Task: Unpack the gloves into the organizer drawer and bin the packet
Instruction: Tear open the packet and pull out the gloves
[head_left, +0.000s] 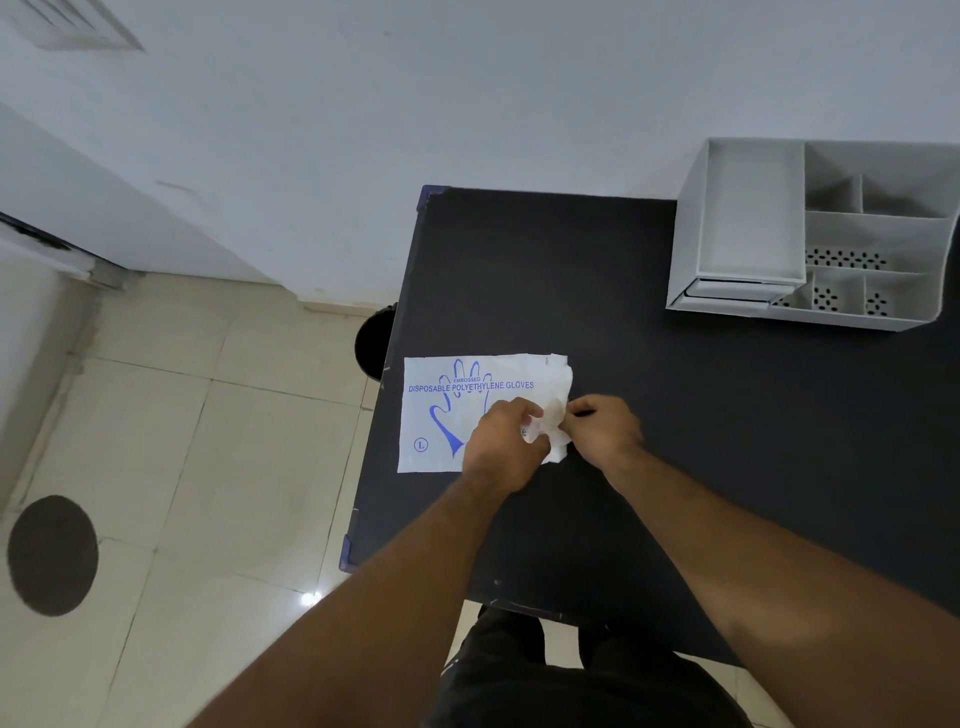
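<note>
A white packet (447, 415) printed in blue with "disposable polyethylene gloves" lies flat near the left edge of the black table (675, 415). My left hand (501, 447) rests on the packet's right part and pinches its crumpled open end. My right hand (602, 428) grips the same crumpled white plastic (556, 410) from the right side. Whether that crumpled plastic is the packet's mouth or gloves, I cannot tell. The white organizer (810, 234) stands at the table's back right, with its small drawer (737, 291) shut at the lower left front.
A black bin (375, 340) stands on the tiled floor just beyond the table's left edge, partly hidden by it. A dark round floor mark (52, 555) lies far left. A white wall runs behind the table.
</note>
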